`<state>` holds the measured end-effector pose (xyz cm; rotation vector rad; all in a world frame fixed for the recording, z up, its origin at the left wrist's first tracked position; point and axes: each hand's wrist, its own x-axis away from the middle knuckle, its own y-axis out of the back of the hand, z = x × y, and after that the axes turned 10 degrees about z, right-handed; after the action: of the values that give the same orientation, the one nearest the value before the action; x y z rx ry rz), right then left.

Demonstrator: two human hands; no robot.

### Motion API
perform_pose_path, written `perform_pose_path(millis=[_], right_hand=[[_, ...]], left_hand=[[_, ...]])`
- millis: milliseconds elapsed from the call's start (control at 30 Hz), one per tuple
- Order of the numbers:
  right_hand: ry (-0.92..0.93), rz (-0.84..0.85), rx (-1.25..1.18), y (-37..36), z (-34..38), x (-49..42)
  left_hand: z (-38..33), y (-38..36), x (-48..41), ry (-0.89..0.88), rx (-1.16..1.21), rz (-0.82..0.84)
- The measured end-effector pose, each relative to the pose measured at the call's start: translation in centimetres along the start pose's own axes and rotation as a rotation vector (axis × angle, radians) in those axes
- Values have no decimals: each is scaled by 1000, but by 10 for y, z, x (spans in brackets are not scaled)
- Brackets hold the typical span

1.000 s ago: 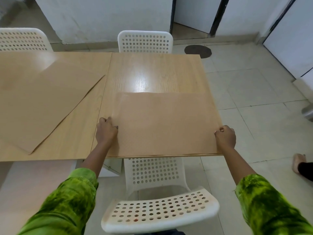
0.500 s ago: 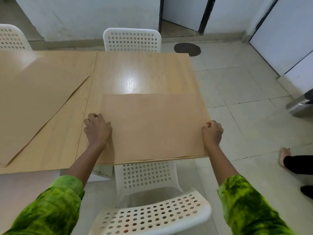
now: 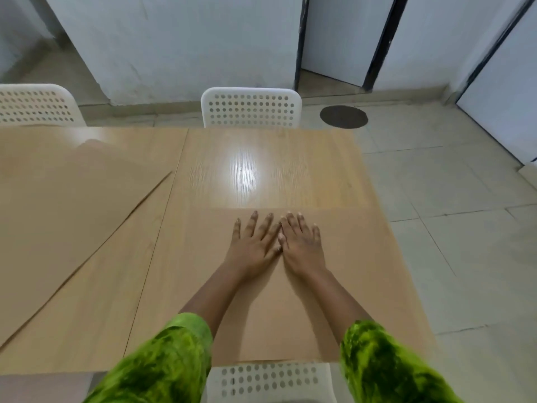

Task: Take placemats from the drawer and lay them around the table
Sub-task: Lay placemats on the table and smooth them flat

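Pressing left hand (image 3: 254,245) and right hand (image 3: 303,245) flat, fingers straight, gripping nothing, onto the placemat (image 3: 363,286) right underneath. Spotting another placemat (image 3: 72,213) lying crooked way off left. Probably needing more mats beyond both hands.

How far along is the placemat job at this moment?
Done: a skewed placemat lies on the left of the table. In hand: the left hand and right hand press flat on a second placemat at the near edge. Left: the spot before the far chair shows bare wood.
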<state>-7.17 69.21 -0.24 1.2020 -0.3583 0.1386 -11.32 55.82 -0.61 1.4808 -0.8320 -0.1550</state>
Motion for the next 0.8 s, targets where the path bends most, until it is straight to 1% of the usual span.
perform_pose_path(millis=[100,233,300,400,467,500,600,633,700,800], right_hand=[[-24,-26,23,-1,-20,2],[-236,-74,-6,13,-76,10],[-324,-81,-5,20,-104,17],[-357,-48,-8,28,-114,18],[-341,-25,-8,30,-96,22],[-300,-25,7,28,-81,29],[-93,-11,11,4,-22,74],[-53,11,-8,-7,-5,93],[-41,38,-20,-32,10,117],[-79,-20,44,-55,3,129]], left_hand=[[11,-3,6,40,-4,-52],[49,-8,21,174,52,-139],[63,-9,28,221,58,-146],[67,-5,28,247,61,-117],[57,1,31,257,56,-109],[49,2,36,254,37,-117],[14,-6,68,167,63,-182],[1,-16,81,123,71,-185],[-17,-42,104,60,23,-169],[-17,-64,117,88,-12,-111]])
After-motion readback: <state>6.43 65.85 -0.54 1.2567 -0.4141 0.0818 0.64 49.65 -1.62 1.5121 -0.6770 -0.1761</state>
